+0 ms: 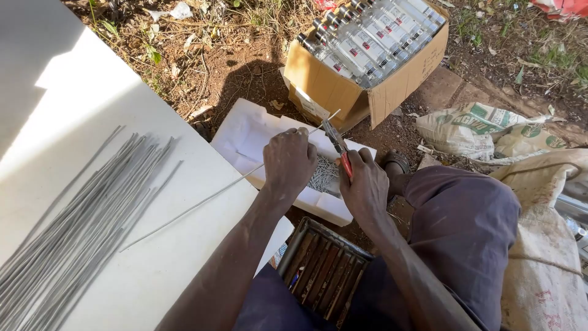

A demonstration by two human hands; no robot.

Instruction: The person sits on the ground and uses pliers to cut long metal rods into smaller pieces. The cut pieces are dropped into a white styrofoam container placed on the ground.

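**Head view: wire held across pliers over foam tray**

Head view, left to right. Bundle of grey wire rods lies fanned on the white board, apart from both hands. One long wire runs from the board up to the left hand, which is closed in a fist around it near its far end. Pliers with red handles sit in the right hand, fingers wrapped shut on the handles; the tips meet the wire just past the left fist. Below them, a white foam tray holds a pile of short cut pieces. Cardboard box of bottles behind, sacks right.

Judgement: good cut needs the wire kept taut and square to the tips, with the short end over the tray so pieces drop in.
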